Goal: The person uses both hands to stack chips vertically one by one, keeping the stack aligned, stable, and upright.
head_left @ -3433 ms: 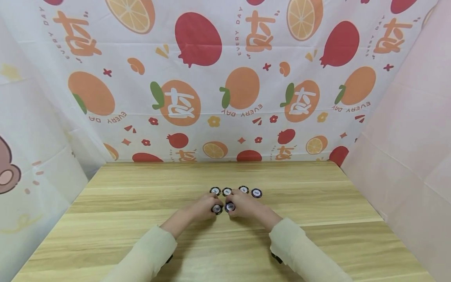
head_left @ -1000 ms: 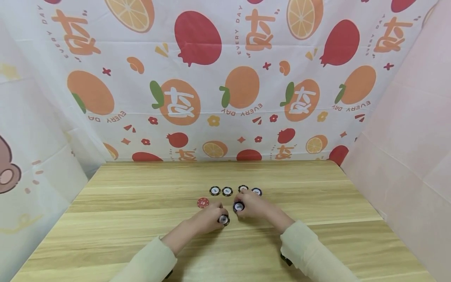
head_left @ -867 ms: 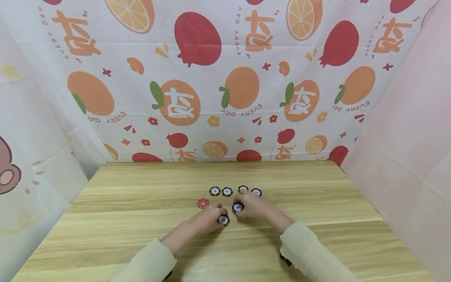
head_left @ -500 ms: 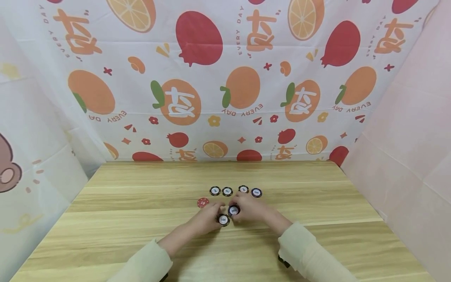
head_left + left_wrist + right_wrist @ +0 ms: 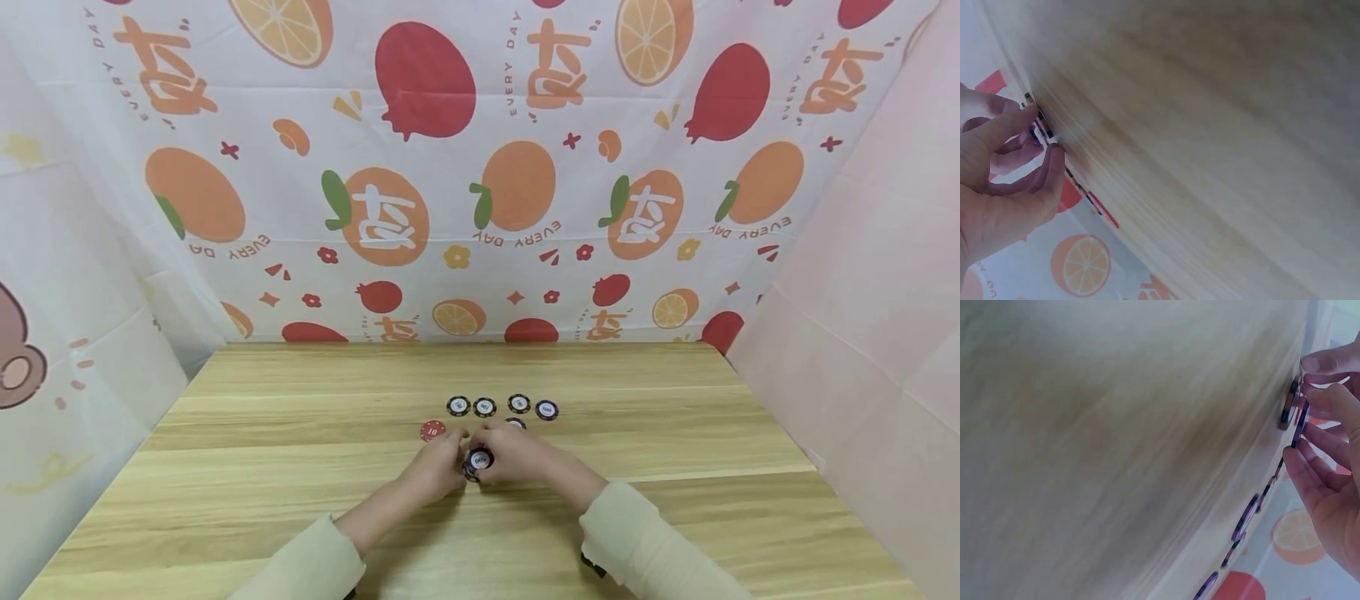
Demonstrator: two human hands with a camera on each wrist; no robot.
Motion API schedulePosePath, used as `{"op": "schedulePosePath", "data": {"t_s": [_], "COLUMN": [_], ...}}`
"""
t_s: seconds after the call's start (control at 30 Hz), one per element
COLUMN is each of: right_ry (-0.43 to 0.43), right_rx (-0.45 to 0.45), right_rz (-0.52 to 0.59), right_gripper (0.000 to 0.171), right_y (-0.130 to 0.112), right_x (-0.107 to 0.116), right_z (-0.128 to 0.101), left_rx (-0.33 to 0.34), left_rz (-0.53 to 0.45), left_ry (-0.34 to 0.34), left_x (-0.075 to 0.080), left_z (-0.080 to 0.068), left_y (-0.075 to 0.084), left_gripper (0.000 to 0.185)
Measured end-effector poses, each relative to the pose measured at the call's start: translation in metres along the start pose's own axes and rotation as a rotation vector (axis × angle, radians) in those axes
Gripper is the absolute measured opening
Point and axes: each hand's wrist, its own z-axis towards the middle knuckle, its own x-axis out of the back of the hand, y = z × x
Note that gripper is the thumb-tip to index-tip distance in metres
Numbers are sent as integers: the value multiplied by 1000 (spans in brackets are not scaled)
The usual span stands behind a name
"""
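1. Sleeves (image 5: 300, 567) of pale cream cloth come in from the near edge of the head view, one on each forearm, and both forearms angle inward over the wooden table (image 5: 675, 517).

2. Hands meet near the middle of the table. The left hand (image 5: 433, 465) has its fingers curled and pinches the side of a black chip (image 5: 472, 473), which lies on the wood. In the left wrist view the fingertips (image 5: 1030, 115) close on the edge of the chip (image 5: 1040, 122).

3. The right hand (image 5: 517, 454) touches the left one and pinches a purple chip (image 5: 480, 458) in its curled fingers. This chip sits tilted on top of the black one (the right wrist view shows the two (image 5: 1294, 409) edge-on, not yet flat together).

4. Just beyond the left hand a red chip (image 5: 432, 430) lies flat on the wood, near the knuckles but apart from them.

5. Another dark chip (image 5: 515, 422) peeps out behind the right hand, partly hidden by the fingers.

6. Further back, a row of four dark chips (image 5: 501, 407) lies flat, side by side, in two close pairs, a little apart from both hands.

7. Behind the table hangs a white cloth (image 5: 480, 167) printed with oranges and red fruit; a pink sheet (image 5: 862, 292) closes the right side.
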Motion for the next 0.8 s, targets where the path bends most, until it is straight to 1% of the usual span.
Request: {"op": "schedulePosePath", "data": {"t_s": [0.13,0.3,0.5,0.57,0.7,0.8], "right_ry": [4,-6,-20,-14,1,5], "right_rx": [2,-12,-31,-18,16,24], "right_rz": [-9,0,9,4,-3,-6], "right_gripper": [32,33,29,30,31,32], "right_y": [-4,-7,-9,-10,-9,-8], "right_x": [-2,-4,-5,-5,-6,-6], "right_z": [1,1,1,1,1,0], "left_rx": [6,7,-53,-61,-45,-37], "left_rz": [19,18,28,28,25,19], "left_ry": [3,-7,30,35,27,20], "left_x": [2,2,0,0,0,0], "left_z": [-1,-2,-2,-2,-2,-2], "left_y": [-1,-1,-2,-2,-1,-1], "left_gripper": [55,51,43,42,43,43]}}
